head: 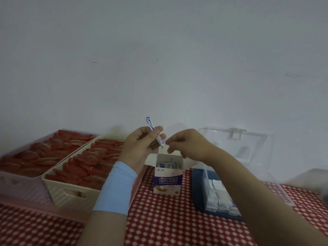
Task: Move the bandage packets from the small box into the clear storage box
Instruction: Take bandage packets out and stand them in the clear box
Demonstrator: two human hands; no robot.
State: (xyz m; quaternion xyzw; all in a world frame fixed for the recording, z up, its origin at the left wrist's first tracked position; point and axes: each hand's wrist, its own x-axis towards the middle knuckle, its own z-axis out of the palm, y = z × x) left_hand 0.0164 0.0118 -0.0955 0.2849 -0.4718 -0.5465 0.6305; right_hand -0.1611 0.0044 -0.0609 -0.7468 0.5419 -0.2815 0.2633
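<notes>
Head view, grip first: left hand (142,144) curled round one bandage packet (154,131), white with blue print, pinched between thumb and fingers, top end tilted toward 11 o'clock; print too small to read. At 3 o'clock of that packet, right hand (188,144), fingertips drawn loosely together just beside its lower end; cannot tell whether touching or holding anything. At 6 o'clock below both hands, one small box (168,181), upright, flaps open, more packets (167,164) standing inside, too crowded to count. On its purple band: "CHUANGKOUTIE" under large Chinese characters. At 3 o'clock of it, one clear storage box (207,189), lid (236,139) raised, white packets (217,185) lying inside, set on a dark blue tray (197,197). At 9 o'clock, two baskets: cream basket (71,194), then pink basket (26,197), both full of red sachets (85,162). Underneath, red-and-white checked cloth (159,219).
</notes>
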